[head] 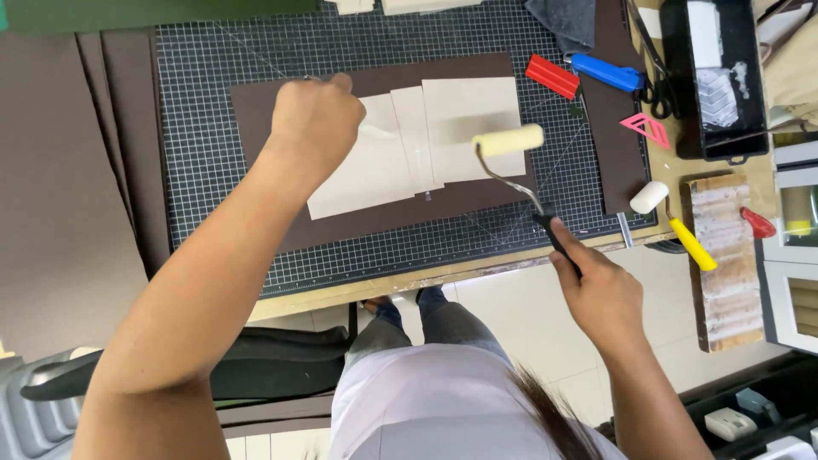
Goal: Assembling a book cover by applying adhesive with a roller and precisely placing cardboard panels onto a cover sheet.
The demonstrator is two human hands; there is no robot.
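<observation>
My right hand grips the black handle of a small paint roller; its cream foam head rests on the pale card panels laid on a dark brown sheet. My left hand is closed in a fist and presses down on the left part of the panels and the brown sheet. Both lie on a black gridded cutting mat.
At the right lie a red block, a blue-handled tool, a pink triangle, a black paint tray and a second roller with a yellow handle. The table edge runs just below the mat.
</observation>
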